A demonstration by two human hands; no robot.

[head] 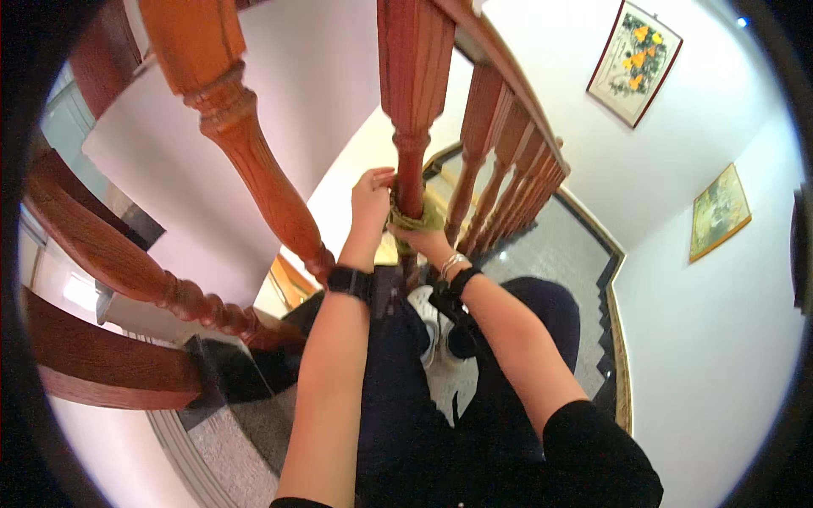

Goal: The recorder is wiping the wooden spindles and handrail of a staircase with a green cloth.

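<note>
A green cloth (432, 218) is wrapped around the lower, turned part of a reddish wooden baluster (414, 70) in front of me. My right hand (422, 242) grips the cloth at the near side of the post, its fingers partly hidden. On the left side, my left hand (373, 197) is raised against the baluster and the cloth's edge, fingertips reaching behind the post; whether it holds cloth cannot be made out. Black bands circle both wrists, and bracelets sit on the right one.
More balusters (473, 171) descend beneath a curved wooden handrail (508, 54). Another baluster (279, 197) stands close at left. Stone stairs (552, 254) lie right and below. Two framed pictures, one floral (635, 63), hang on the right wall.
</note>
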